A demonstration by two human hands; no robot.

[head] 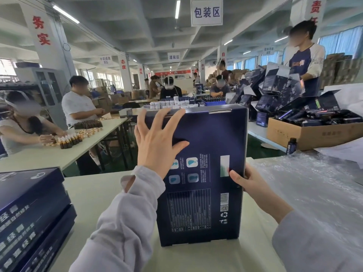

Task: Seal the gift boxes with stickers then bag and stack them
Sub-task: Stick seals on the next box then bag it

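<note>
Right hand (253, 185) round box (206, 138), stack (33, 209) nearby

bright, even indoor light. source: tube lights (177, 8) on the ceiling, plus daylight through windows (341, 42) at right, slightly washed out. left hand (157, 142) casts a soft dark shadow on the box (206, 193) face; upper face carries a dull blue sheen. bubble wrap (314, 189) shows white glare. wide-angle bend at the edges: pillar (49, 42) leans, box stack (29, 213) looks stretched. faces blurred out. far hall soft; fine print on box smeared.
</note>
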